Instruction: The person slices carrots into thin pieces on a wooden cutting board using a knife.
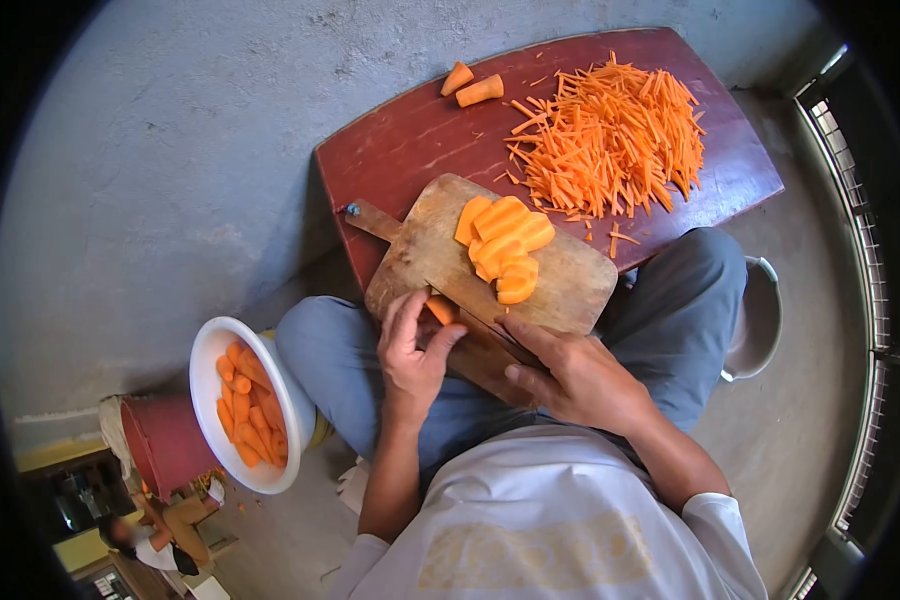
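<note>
My left hand (413, 350) is closed around a carrot piece (442, 309), steadying it on the near side of the wooden cutting board (570, 285). My right hand (580, 375) grips a knife (475, 303), its blade lying across the board close to the left fingers. Most of the knife's handle is hidden under the right hand. Beyond the blade, several carrot slices (505, 230) lie overlapping on the board. A large heap of carrot strips (615, 135) is piled farther off, on the red table.
The board rests on the edge of the red table (400, 130) and over my legs. Two carrot chunks (480, 91) lie at its far side. At left, a white basin (297, 400) holds whole carrots. A red bucket (160, 440), a grey bucket (760, 320) and a seated person (160, 535) are around.
</note>
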Available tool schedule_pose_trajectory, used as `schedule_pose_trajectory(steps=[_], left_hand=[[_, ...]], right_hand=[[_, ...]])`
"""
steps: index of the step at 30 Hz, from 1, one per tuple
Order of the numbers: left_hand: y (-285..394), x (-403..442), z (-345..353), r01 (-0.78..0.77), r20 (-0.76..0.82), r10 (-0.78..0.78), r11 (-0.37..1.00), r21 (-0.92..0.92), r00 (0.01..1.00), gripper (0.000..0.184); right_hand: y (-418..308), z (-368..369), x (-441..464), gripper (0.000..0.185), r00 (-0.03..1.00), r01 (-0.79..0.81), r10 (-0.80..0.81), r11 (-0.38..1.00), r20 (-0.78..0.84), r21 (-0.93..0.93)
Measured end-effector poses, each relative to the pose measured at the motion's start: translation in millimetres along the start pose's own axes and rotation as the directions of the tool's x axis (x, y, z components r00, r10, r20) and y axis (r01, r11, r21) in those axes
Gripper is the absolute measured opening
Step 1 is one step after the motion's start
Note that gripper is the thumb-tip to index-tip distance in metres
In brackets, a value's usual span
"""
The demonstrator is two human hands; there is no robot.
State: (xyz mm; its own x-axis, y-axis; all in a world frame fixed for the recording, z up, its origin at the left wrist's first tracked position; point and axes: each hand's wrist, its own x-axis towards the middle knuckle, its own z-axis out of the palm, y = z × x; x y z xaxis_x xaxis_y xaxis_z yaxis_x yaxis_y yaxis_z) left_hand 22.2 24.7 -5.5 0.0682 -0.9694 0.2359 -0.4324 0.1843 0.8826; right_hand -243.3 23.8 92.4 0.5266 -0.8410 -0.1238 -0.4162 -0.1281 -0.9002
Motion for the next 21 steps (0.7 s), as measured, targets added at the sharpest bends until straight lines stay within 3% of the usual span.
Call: schedule_pose_trajectory(steps=[2, 4, 5, 8, 11, 14, 17, 21], left_hand=[[4.5, -1.8, 1.3, -0.112, 0.010, 0.112, 0.988, 0.105, 0.994, 0.063], [8.0, -3.6, 2.8, -0.175, 0.004, 0.177, 0.969, 0.177, 0.984, 0.063], [13.5, -8.4, 4.1, -0.061, 0.002, 0.061, 0.998, -0.001, 0.998, 0.062], [9.7, -10.6, -5.8, -0.199, 0.117, 0.180, 0.963, 0.182, 0.977, 0.058], [9.7, -12.5, -7.6, -0.193, 0.101, 0.176, 0.963, 0.190, 0.979, 0.055], [15.3, -12.2, -4.9, -0.113, 0.037, 0.108, 0.974, 0.198, 0.993, 0.053], [14.3, -13.4, -1.7, -0.065, 0.010, 0.065, 0.977, 0.203, 0.998, 0.053], [6.0, -16.1, 4.0, -0.107, -0.014, 0.114, 0.964, 0.242, 0.993, 0.054]], right_hand=[[5.6, 2.9, -2.2, 0.059, 0.999, 0.042, -0.043, 0.998, -0.014, -0.043], [2.9, 5.5, -4.4, 0.058, 1.000, -0.021, 0.022, 0.997, 0.015, -0.075], [1.7, 6.4, -4.5, 0.058, 0.998, -0.051, 0.054, 0.994, 0.032, -0.093], [1.0, 9.7, -2.4, 0.058, 0.998, -0.047, 0.051, 0.994, 0.040, -0.102], [-2.7, 8.4, 1.5, 0.059, 0.990, -0.104, 0.116, 0.985, 0.085, -0.134], [-0.1, 9.3, 0.6, 0.059, 0.998, -0.045, 0.050, 0.992, 0.034, -0.118], [-7.2, 4.8, -8.7, 0.058, 0.997, -0.072, 0.072, 0.997, -0.020, -0.019], [-17.7, -7.7, -20.2, 0.058, 0.990, -0.138, 0.136, 0.989, 0.035, 0.049]])
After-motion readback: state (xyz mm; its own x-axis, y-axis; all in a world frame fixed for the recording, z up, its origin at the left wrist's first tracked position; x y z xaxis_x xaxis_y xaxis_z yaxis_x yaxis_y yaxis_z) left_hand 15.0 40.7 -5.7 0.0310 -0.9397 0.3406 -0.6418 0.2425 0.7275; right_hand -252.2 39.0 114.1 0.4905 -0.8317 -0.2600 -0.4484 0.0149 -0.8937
